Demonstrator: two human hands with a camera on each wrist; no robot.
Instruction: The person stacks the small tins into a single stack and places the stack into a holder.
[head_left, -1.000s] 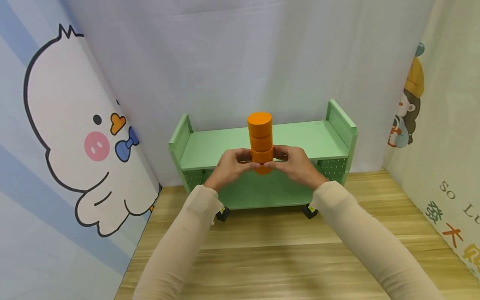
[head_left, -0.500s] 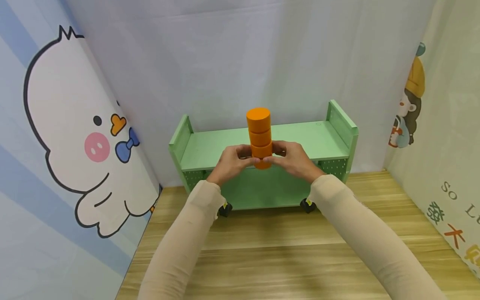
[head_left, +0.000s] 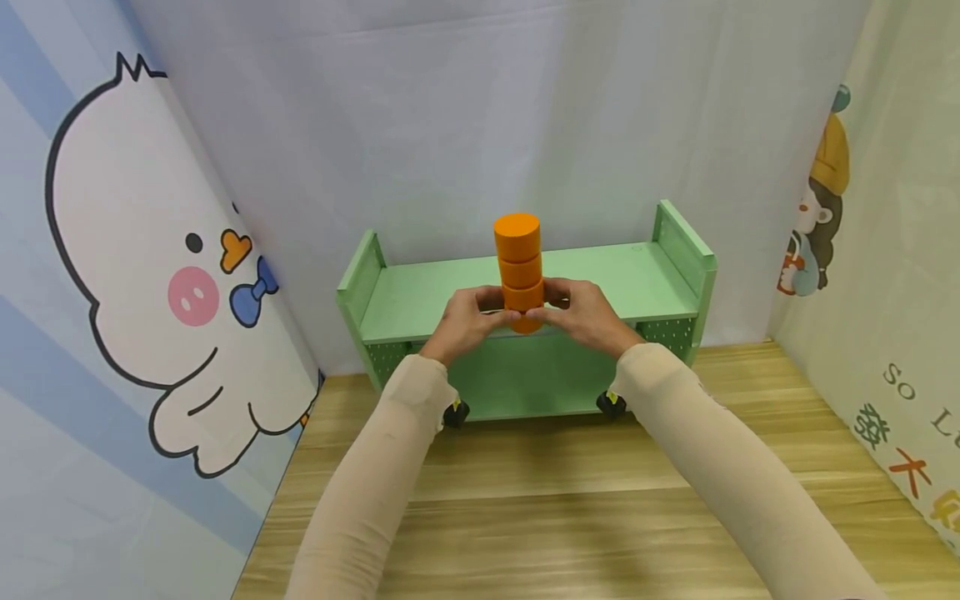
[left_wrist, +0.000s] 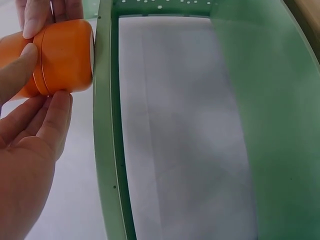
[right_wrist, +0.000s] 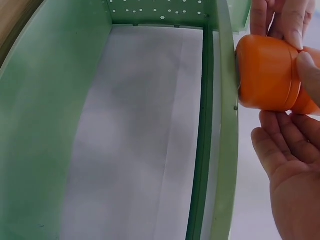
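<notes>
An upright stack of orange cylinders (head_left: 519,242) is held at the green shelf's front. My left hand (head_left: 463,321) grips its lower part from the left, thumb across the front. From the right, my right hand (head_left: 588,317) grips the same part, and the two thumb tips nearly meet. In the left wrist view, the lowest orange cylinder (left_wrist: 65,55) is beside the shelf's front edge (left_wrist: 105,130); whether they touch I cannot tell. Fingers of my right hand (right_wrist: 295,175) lie along the cylinder in the right wrist view. The fingers behind the stack are partly hidden.
The two-level green shelf (head_left: 630,271) has raised side panels (head_left: 686,237), perforated lower sides and black feet (head_left: 611,405). It stands on a wood-grain surface (head_left: 540,517). Grey cloth (head_left: 450,125) hangs behind, with printed cartoon cloths at both sides.
Both hands and the orange stack have risen slightly and moved a little farther forward, toward the shelf. Both hands keep their grip on the stack. The shelf has stayed in place.
</notes>
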